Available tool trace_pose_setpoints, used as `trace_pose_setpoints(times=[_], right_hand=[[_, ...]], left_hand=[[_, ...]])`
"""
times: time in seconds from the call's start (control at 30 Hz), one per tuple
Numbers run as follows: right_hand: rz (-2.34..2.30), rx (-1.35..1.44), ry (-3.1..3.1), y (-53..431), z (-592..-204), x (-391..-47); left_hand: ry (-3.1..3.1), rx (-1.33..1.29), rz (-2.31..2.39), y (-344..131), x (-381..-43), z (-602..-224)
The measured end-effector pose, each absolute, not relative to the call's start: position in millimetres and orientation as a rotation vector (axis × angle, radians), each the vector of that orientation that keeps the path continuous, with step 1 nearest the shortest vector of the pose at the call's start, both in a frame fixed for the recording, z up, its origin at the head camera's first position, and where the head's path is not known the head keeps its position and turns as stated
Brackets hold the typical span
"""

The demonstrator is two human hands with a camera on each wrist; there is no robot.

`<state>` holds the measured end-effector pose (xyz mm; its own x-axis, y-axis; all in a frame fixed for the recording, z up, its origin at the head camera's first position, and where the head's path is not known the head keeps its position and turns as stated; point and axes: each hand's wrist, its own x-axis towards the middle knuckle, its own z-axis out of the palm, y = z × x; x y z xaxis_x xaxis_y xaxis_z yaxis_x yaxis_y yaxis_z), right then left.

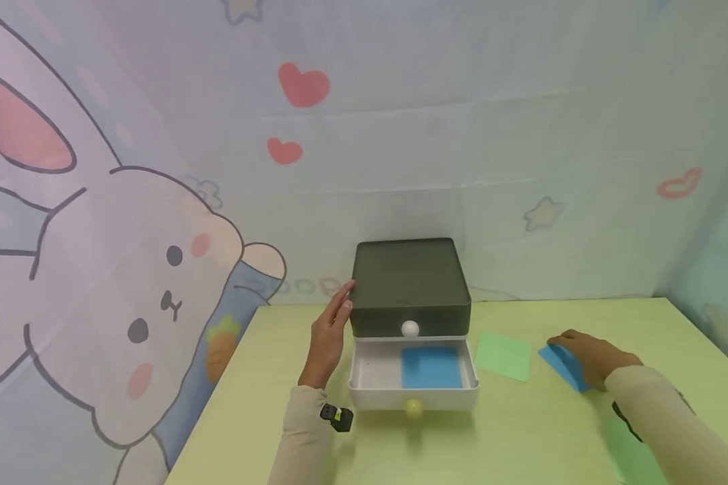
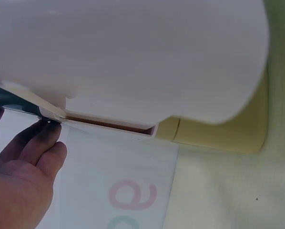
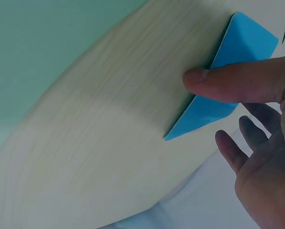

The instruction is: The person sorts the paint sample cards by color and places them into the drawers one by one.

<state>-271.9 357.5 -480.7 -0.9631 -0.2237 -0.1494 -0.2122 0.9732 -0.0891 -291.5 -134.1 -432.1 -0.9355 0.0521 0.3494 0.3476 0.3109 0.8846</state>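
Glowing softly and evenly across the head view, no harsh glare; casting only a faint shadow under the open drawer (image 1: 414, 377) at lower centre. Bending slightly at the frame edges. Blurring heavily in the left wrist view, washing out the upper half. Smearing the tabletop (image 3: 99, 143) in the right wrist view.

text: pink letter "a" | on: backdrop cloth (image 2: 133, 195) | view: left wrist | else: none readable
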Motion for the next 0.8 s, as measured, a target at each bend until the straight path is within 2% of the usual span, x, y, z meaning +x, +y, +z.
trace_pose_setpoints(times=[0.37, 0.8], right_hand=[[-0.132, -0.337, 2.923, 355, -465, -272], [-0.17, -0.498, 2.974, 353, -448, -260]], left_hand=[[-2.311, -0.366, -1.68, -135, -290, -431], [-2.305, -0.367, -1.666, -133, -287, -429]])
